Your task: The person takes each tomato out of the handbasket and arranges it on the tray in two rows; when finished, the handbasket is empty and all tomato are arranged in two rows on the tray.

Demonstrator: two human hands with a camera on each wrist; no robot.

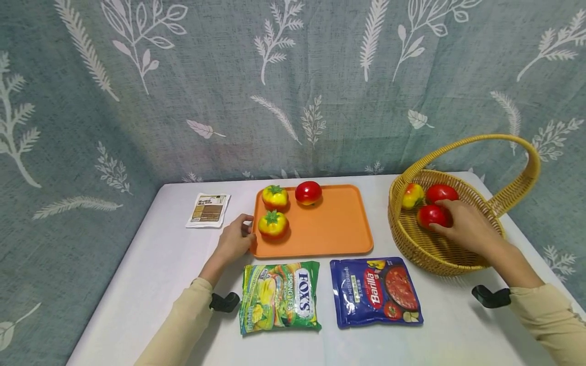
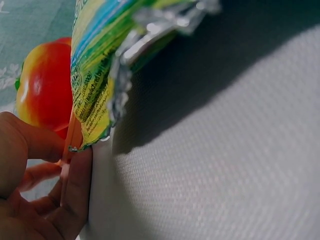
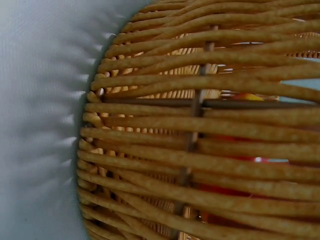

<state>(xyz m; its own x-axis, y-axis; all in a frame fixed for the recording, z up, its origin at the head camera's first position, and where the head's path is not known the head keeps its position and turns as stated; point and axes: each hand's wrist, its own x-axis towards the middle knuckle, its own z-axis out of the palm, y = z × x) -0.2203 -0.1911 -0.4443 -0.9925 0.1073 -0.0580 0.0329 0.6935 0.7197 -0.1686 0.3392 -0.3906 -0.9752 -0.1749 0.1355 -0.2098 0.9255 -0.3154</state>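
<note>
The right hand point(image 1: 467, 226) holds a red fruit point(image 1: 429, 215) inside the wicker basket point(image 1: 412, 249), located at the back right corner of the counter point(image 1: 137, 290). A second red fruit point(image 1: 442, 192) and a yellow-red fruit point(image 1: 413, 195) lie beside it. The left hand point(image 1: 234, 239) pinches the left rim of the orange tray point(image 1: 331, 218), positioned near the counter's back edge. The tray carries three fruits. Nearer the front edge: green bag point(image 1: 280, 297), left; blue pouch point(image 1: 376, 292), right. A white packet point(image 1: 208, 210) lies toward the back left corner.
</note>
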